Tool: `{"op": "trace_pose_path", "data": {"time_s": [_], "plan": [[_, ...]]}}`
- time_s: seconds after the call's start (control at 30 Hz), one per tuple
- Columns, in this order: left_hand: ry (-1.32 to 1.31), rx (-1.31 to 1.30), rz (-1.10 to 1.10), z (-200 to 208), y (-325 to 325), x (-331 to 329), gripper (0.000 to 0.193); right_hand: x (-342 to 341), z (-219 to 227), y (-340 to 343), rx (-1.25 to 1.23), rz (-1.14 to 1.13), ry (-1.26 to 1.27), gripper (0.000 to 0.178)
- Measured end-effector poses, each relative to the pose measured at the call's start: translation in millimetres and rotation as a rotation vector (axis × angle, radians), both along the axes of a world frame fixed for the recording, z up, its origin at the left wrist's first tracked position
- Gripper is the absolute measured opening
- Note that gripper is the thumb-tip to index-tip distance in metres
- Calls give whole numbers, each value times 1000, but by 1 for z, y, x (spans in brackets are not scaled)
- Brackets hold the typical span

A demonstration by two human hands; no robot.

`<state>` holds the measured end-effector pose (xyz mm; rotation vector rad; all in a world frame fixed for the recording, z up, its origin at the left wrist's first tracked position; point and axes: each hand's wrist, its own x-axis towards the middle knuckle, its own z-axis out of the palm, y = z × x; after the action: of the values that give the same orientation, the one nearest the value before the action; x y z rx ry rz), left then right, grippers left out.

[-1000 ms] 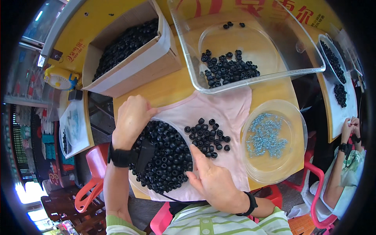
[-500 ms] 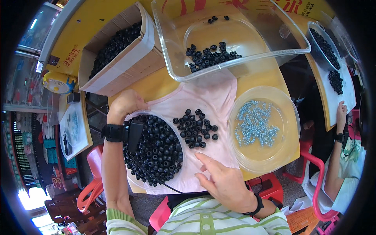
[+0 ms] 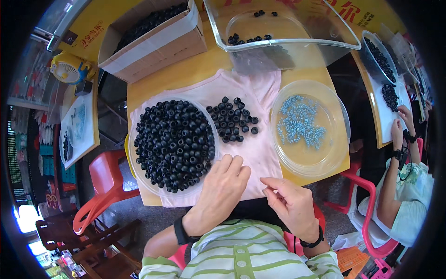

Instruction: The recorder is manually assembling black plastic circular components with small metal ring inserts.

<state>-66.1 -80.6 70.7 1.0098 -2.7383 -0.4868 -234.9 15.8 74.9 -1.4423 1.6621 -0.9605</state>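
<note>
My left hand (image 3: pixel 222 189) lies flat on the near edge of a pink cloth (image 3: pixel 260 90), its fingertips beside the rim of a clear bowl (image 3: pixel 134 160) full of black rings (image 3: pixel 173 138). It holds nothing. My right hand (image 3: pixel 290 204) hovers off the table's near edge with its fingers loosely curled and its thumb and forefinger close together. Whether something small sits between them is too fine to see. A small heap of black rings (image 3: pixel 232 119) rests on the cloth beyond both hands.
A clear dish (image 3: pixel 325 158) of small blue-grey rings (image 3: pixel 299 123) sits right of the cloth on the yellow table (image 3: pixel 195 69). Behind are a clear plastic bin (image 3: pixel 283 44) and a cardboard box (image 3: pixel 162 44) of black pieces. Another person's hands (image 3: pixel 398 132) work at right. A red chair (image 3: pixel 103 179) stands at left.
My left hand has drawn back from the far left side of the bowl to the cloth's near edge. My right hand has pulled off the cloth toward my body.
</note>
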Motion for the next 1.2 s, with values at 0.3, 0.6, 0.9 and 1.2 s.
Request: {"op": "trace_pose_path", "data": {"time_s": [0.3,0.6,0.9,1.2], "plan": [[175,-231,287,-5,4,2,20,-24,8,28,-30,-97,52,21],[181,-133,435,3,-8,42,27,-32,14,42,20,-204,-2,19],[290,-86,417,-16,-20,37,19,-16,6,19,-117,-107,249,16],[653,54,477,4,11,46,25,-80,-2,-12,-278,-191,733,10]]}}
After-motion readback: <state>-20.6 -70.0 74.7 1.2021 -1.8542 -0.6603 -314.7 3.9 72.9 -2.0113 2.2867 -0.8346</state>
